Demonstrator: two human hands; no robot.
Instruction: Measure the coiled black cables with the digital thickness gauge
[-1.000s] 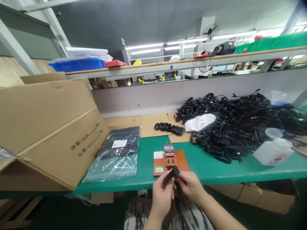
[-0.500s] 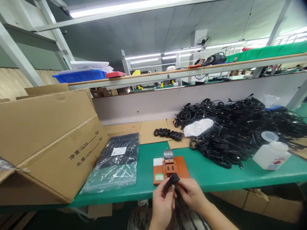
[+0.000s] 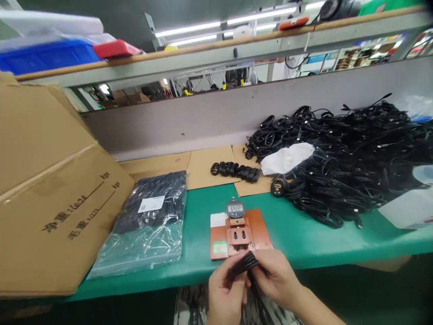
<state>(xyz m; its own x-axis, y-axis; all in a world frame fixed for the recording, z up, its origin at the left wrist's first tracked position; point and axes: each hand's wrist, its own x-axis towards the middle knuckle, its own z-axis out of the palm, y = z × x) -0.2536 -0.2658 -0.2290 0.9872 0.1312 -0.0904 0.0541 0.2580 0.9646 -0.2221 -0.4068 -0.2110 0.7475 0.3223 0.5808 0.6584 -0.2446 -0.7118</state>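
Between my two hands is a small coiled bundle of black cable [image 3: 244, 264]. My left hand [image 3: 226, 289] is closed round its left part, thumb on top. The fingers of my right hand [image 3: 275, 275] pinch its right end. Just beyond them, at the table's front edge, sits an orange-brown measuring fixture [image 3: 260, 228] with a round digital gauge [image 3: 235, 208] that shows digits. The fixture's near edge is partly hidden by my hands.
A cardboard box [image 3: 50, 198] and a clear bag of black cables [image 3: 152, 216] stand left. Behind the fixture lies a row of coiled cables [image 3: 235, 170]. To the right are a cable heap [image 3: 338, 167], a white cloth [image 3: 287, 158] and a white bottle [image 3: 407, 207].
The view has tilted down and come closer. My hands still hold the black bundle near the fixture, and the gauge's digits have changed.
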